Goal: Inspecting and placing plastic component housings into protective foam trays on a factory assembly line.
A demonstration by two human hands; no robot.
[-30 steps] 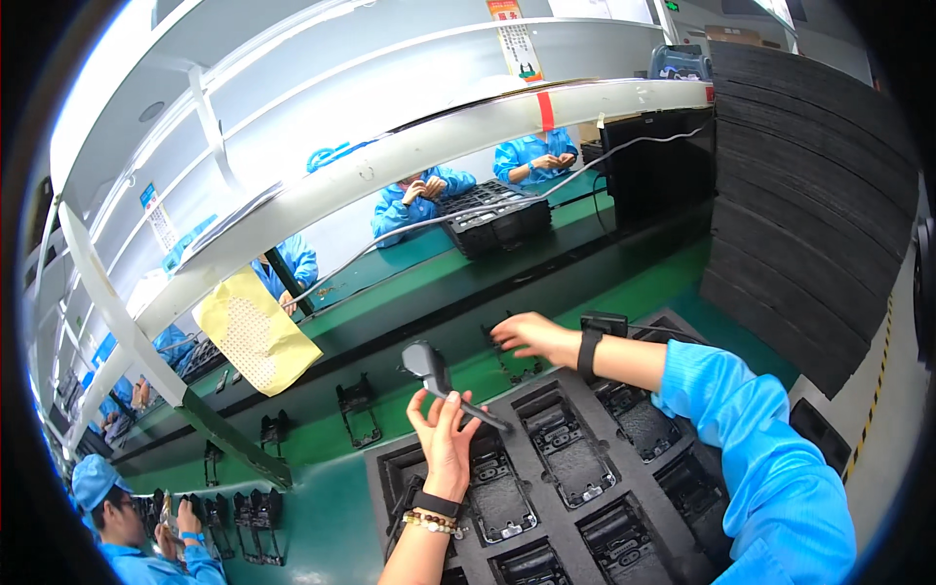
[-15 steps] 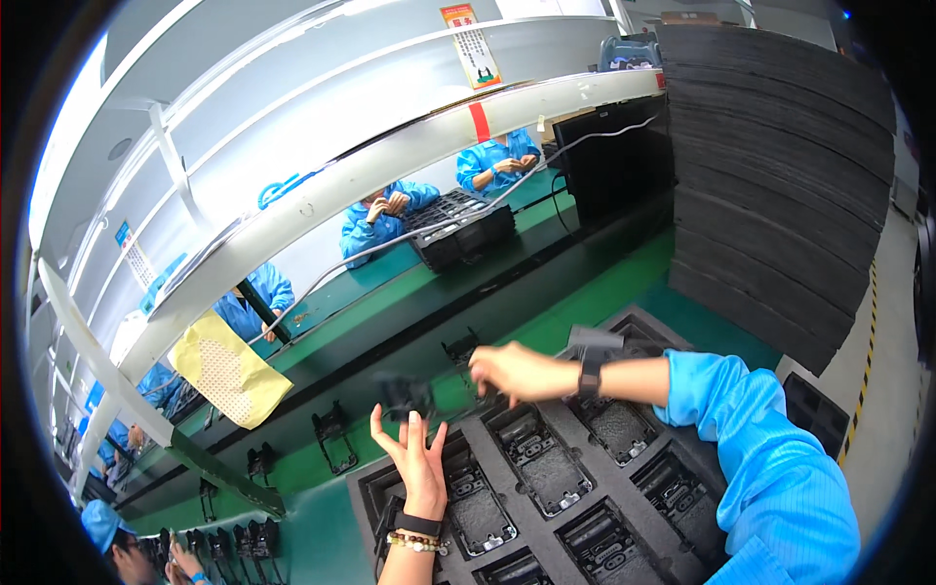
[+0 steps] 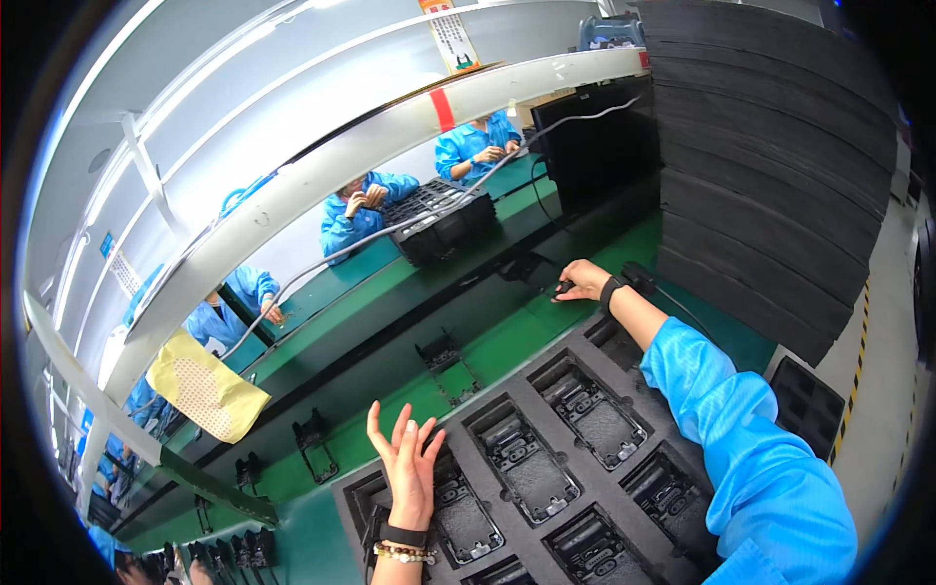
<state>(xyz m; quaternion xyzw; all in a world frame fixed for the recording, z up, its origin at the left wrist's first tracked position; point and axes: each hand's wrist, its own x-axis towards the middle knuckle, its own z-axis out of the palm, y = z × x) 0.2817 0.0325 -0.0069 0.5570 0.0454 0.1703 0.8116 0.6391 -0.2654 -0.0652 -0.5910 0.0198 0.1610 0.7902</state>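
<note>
My left hand (image 3: 411, 478) is held up over the near left corner of a dark foam tray (image 3: 531, 395), fingers spread and holding nothing. Beyond the tray's far edge my right hand (image 3: 585, 280) has its fingers pinched together over the green belt. A small dark piece shows at its fingertips, and a black bracket-like part (image 3: 527, 268) is just left of them; whether the two are joined I cannot tell. The tray's pockets hold black rectangular frames (image 3: 526, 453) with small fitted parts. Another black frame (image 3: 446, 363) lies on the belt between my hands.
More black frames (image 3: 313, 444) lie along the green belt (image 3: 366, 429) to the left. Tall stacked dark trays (image 3: 770, 175) stand at the right, beside a monitor (image 3: 600, 146). A corded black device (image 3: 639, 278) sits behind my right wrist. Co-workers in blue sit across the bench.
My right hand has moved right and away from my left hand. The blurred black part above my left fingers is gone from there. The whole view has shifted slightly.
</note>
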